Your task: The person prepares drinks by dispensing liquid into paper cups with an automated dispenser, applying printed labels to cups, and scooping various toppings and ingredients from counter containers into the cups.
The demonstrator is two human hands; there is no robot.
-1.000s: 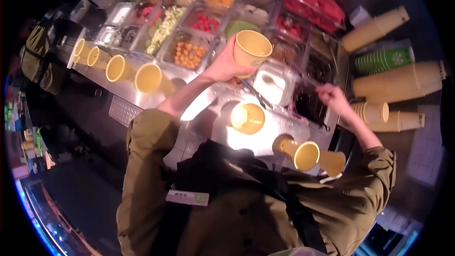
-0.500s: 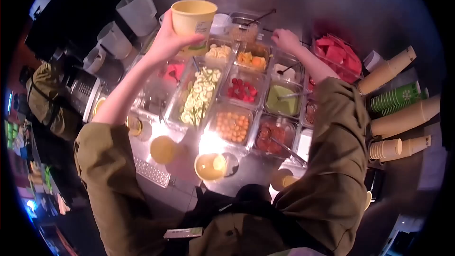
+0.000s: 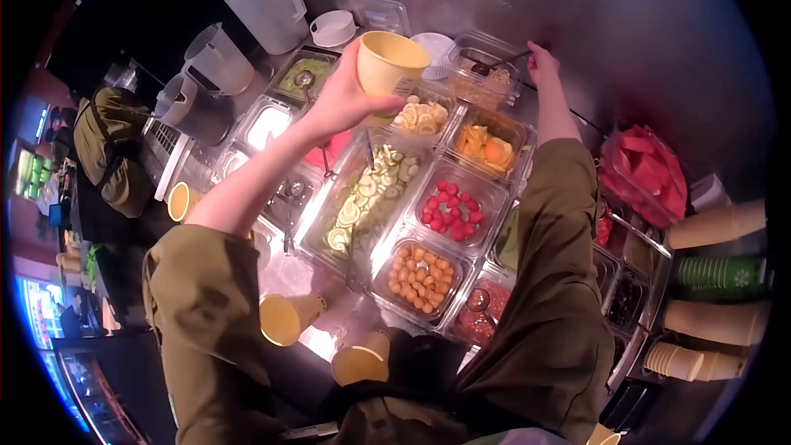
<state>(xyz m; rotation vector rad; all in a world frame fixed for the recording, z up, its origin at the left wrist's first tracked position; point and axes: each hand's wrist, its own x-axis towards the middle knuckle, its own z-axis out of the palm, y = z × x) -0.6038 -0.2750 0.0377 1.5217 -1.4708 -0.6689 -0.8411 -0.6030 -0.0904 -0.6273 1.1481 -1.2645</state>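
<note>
My left hand (image 3: 344, 99) is wrapped around a yellow paper cup (image 3: 391, 62), holding it up over the back of the topping bins with its mouth tilted toward me. At the far end, my right hand (image 3: 542, 64) is closed on the handle of a dark spoon (image 3: 481, 70). The spoon's bowl is over a clear container of tan crumbs (image 3: 493, 92), which look like chopped nuts. Just below the cup lies a bin of pale banana-like slices (image 3: 422, 118). A bin of orange fruit pieces (image 3: 484, 148) sits between my forearms.
Nearer me are bins of sliced limes or cucumber (image 3: 354, 213), red berries (image 3: 451, 210) and round tan pieces (image 3: 420, 277). Two more yellow cups, one left (image 3: 280, 321) and one nearer (image 3: 360, 364), stand in front. Pitchers (image 3: 268, 12) line the back left; stacked cups (image 3: 713, 272) stick out at right.
The view has shifted, with the bins appearing closer. My right hand has risen and taken hold of the spoon, which stood untouched in the crumbs. The cup remains in my left hand.
</note>
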